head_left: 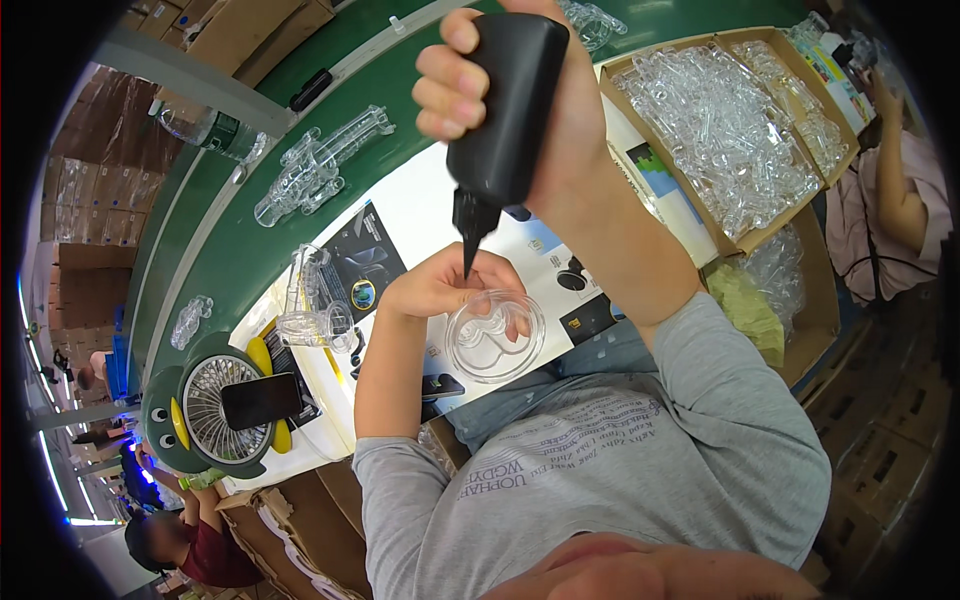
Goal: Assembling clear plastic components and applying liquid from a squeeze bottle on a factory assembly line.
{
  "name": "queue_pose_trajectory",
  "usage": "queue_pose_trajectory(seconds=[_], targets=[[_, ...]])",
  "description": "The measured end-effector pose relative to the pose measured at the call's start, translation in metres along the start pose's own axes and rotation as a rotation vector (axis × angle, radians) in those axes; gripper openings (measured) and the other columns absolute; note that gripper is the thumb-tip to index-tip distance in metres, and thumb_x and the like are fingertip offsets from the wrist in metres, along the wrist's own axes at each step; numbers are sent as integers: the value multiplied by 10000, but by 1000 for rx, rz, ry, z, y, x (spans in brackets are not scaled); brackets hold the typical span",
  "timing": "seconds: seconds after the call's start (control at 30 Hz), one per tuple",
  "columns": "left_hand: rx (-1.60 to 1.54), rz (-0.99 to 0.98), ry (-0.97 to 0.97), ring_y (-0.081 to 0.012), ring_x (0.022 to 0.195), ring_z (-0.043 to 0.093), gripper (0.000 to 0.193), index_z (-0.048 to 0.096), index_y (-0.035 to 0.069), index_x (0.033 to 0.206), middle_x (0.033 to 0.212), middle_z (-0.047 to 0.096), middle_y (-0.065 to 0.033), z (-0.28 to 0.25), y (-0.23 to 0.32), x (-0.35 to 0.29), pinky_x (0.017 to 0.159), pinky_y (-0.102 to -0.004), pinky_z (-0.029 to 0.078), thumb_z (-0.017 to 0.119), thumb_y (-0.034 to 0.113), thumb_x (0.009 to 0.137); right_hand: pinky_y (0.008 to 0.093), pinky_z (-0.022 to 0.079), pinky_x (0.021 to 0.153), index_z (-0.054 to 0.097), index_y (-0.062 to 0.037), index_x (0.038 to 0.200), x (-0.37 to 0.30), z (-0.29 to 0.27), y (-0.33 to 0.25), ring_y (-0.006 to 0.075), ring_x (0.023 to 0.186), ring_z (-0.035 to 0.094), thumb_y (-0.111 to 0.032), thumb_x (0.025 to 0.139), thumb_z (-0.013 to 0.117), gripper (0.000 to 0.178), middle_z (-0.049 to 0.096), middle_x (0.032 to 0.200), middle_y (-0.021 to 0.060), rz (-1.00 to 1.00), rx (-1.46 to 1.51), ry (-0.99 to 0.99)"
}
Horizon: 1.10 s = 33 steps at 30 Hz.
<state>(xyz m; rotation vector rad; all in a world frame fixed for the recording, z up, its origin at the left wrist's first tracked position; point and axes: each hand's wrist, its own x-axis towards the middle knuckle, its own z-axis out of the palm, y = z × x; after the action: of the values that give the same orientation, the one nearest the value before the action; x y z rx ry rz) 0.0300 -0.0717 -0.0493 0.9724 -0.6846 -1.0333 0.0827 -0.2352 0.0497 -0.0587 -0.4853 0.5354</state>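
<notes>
My right hand (573, 135) is raised and wrapped round a black squeeze bottle (512, 105), tipped with its narrow nozzle downward. The nozzle's tip hangs in front of my left hand (440, 284), just above a clear round plastic piece (496, 350). My left fingers grip that piece at its upper rim. It looks like a shallow dish with curved shapes inside; its exact kind I cannot tell. Whether anything comes out of the nozzle does not show. Left of my left forearm stands a clear plastic assembly (316, 305) with a round base.
A cardboard tray (738, 240) full of small clear parts lies at the right. Another clear assembly (325, 165) and a water bottle (215, 130) lie on the green table. A penguin-shaped fan (205, 385) with a phone (262, 401) on it sits left. Other people are nearby.
</notes>
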Motion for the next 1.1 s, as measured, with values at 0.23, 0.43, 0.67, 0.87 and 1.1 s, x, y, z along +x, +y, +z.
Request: queue_pose_trajectory(seconds=[0.23, 0.43, 0.67, 0.87, 1.1], targets=[[-32, 146, 260, -238, 749, 621, 458, 557, -76, 959, 844, 633, -161, -17, -4, -23, 684, -345, 492, 653, 346, 808, 325, 439, 652, 473, -56, 873, 28, -20, -13, 195, 663, 502, -419, 920, 423, 370, 493, 711, 72, -388, -279, 706], [-230, 494, 341, -202, 603, 540, 353, 548, 61, 941, 776, 630, -108, -33, -43, -57, 604, -357, 365, 608, 391, 835, 395, 455, 906, 446, -19, 1188, 46, -104, -27, 222, 982, 546, -159, 913, 539, 322, 526, 1068, 98, -565, -429, 627], [-366, 614, 455, -197, 711, 554, 300, 558, 135, 958, 942, 632, -87, -37, -50, -67, 663, -349, 377, 531, 422, 876, 294, 474, 846, 617, -72, 1045, 27, -115, -2, 180, 968, 585, 39, 745, 632, 320, 613, 1038, 57, -547, -1730, 211], [-454, 634, 491, -207, 785, 558, 293, 556, 145, 973, 966, 617, -81, -42, -51, -65, 718, -366, 404, 512, 421, 885, 347, 460, 930, 626, -96, 966, -7, -159, 15, 294, 1043, 564, 76, 653, 603, 358, 603, 1050, 79, -260, -2187, -437], [-567, 782, 538, -230, 937, 539, 387, 523, 66, 1139, 1042, 600, -72, -41, -41, -65, 858, -363, 415, 506, 370, 900, 371, 415, 957, 566, -131, 1087, -40, -136, 20, 281, 1145, 489, -101, 706, 673, 397, 516, 1219, 80, 48, -2308, -529]])
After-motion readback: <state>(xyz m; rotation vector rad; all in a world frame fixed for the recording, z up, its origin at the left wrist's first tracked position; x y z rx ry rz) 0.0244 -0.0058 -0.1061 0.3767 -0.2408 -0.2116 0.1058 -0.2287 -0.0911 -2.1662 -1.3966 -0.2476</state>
